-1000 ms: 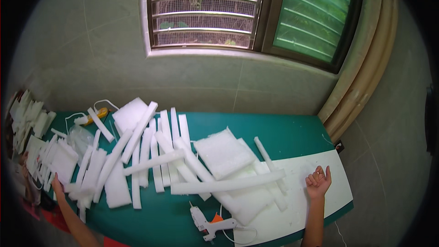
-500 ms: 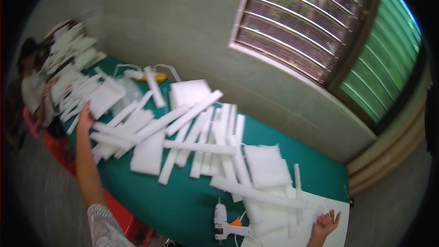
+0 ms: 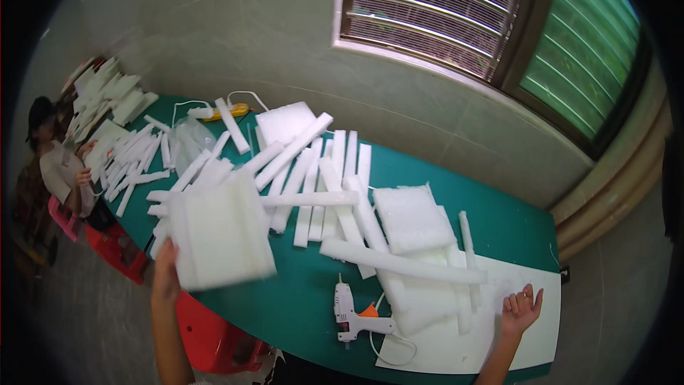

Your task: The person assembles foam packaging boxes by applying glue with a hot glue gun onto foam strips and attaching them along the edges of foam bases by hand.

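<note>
Left hand (image 3: pixel 167 272) grips foam slab (image 3: pixel 222 234), right hand (image 3: pixel 521 311) half-curled.

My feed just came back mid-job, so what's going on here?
The person's left hand holds up a square white foam slab near its lower left corner. The right hand is over or on the white board, with nothing visible in it. A glue gun lies on the green table, beyond it many loose white strips. Another person is at the table's far left end.
</note>
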A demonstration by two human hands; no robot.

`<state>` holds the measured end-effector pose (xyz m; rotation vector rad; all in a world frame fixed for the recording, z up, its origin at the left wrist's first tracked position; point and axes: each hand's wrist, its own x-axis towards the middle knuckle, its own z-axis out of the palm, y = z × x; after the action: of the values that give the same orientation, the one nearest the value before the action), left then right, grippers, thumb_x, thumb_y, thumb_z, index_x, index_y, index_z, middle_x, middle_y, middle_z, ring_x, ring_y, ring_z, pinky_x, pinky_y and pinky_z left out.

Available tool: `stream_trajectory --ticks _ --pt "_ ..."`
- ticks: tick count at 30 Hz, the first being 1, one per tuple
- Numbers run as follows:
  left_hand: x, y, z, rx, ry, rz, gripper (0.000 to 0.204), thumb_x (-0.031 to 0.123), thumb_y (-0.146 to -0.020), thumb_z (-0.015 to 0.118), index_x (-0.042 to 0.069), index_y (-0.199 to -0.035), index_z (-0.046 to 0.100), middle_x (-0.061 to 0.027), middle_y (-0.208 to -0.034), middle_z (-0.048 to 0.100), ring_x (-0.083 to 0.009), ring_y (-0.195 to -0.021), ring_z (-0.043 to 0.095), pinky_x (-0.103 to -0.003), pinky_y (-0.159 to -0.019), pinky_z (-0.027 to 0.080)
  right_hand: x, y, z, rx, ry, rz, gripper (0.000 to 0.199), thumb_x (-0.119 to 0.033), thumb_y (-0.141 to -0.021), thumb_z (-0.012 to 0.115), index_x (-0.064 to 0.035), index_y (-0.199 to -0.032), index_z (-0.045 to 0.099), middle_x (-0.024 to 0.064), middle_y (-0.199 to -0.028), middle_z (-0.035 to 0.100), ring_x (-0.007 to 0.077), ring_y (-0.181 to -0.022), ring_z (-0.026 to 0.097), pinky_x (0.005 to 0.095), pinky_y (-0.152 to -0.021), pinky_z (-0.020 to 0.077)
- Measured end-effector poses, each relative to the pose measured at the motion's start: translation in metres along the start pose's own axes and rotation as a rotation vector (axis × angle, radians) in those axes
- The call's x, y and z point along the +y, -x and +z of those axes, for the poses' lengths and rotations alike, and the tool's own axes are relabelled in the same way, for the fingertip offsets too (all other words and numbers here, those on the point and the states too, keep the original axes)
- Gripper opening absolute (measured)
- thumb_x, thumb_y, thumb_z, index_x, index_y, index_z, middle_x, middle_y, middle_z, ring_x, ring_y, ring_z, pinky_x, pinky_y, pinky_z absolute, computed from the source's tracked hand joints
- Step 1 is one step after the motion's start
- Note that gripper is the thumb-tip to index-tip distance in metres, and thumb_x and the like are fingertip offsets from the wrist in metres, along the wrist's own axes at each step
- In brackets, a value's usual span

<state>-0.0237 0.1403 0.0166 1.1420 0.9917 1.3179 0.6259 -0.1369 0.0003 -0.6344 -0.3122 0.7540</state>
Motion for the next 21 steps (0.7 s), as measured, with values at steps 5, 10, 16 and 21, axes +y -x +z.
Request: stream_trajectory --ticks 5,10,16,21 --pt "-0.013 0.075 0.051 -0.214 0.089 -0.349 0.054 0.011 -0.082 0.066 -0.003 -0.129 0.043 -0.0123 -0.116 0.061 -0.0189 -0.101 0.061 -0.031 -0.091 0.047 0.006 0.003 0.006 -0.056 0.041 0.035 0.042 -0.044 -0.098 0.038 -0.0083 -0.083 0.053 -0.0027 -0.043 0.029 0.0079 -0.037 0.026 0.0249 -0.043 0.0267" --pt "-0.013 0.084 0.066 -0.211 -0.115 -0.516 0.052 0.007 -0.086 0.062 -0.003 -0.132 0.041 -0.0139 -0.119 0.058 -0.0183 -0.101 0.06 -0.03 -0.088 0.048 0.009 0.004 0.006 -0.15 0.066 0.092 0.042 -0.043 -0.099 0.035 -0.0083 -0.083 0.053 -0.002 -0.042 0.026 0.0092 -0.037 0.025 0.0251 -0.042 0.0262" --pt "0.009 0.064 0.059 -0.273 -0.573 -0.149 0.048 0.016 -0.089 0.063 0.002 -0.132 0.047 -0.0086 -0.114 0.057 -0.0121 -0.094 0.057 -0.027 -0.08 0.048 0.014 0.005 0.007 -0.091 0.063 0.109 0.041 -0.042 -0.1 0.035 -0.007 -0.083 0.049 -0.0019 -0.042 0.026 0.0088 -0.036 0.024 0.025 -0.041 0.0249" --pt "0.006 0.01 0.033 -0.126 -0.732 0.137 0.039 0.014 -0.084 0.067 0.002 -0.119 0.056 -0.0083 -0.1 0.062 -0.0155 -0.086 0.059 -0.028 -0.071 0.049 0.012 0.003 0.007 -0.076 0.102 0.056 0.039 -0.04 -0.1 0.037 -0.0058 -0.083 0.048 -0.0023 -0.043 0.027 0.0079 -0.036 0.022 0.0233 -0.04 0.022"
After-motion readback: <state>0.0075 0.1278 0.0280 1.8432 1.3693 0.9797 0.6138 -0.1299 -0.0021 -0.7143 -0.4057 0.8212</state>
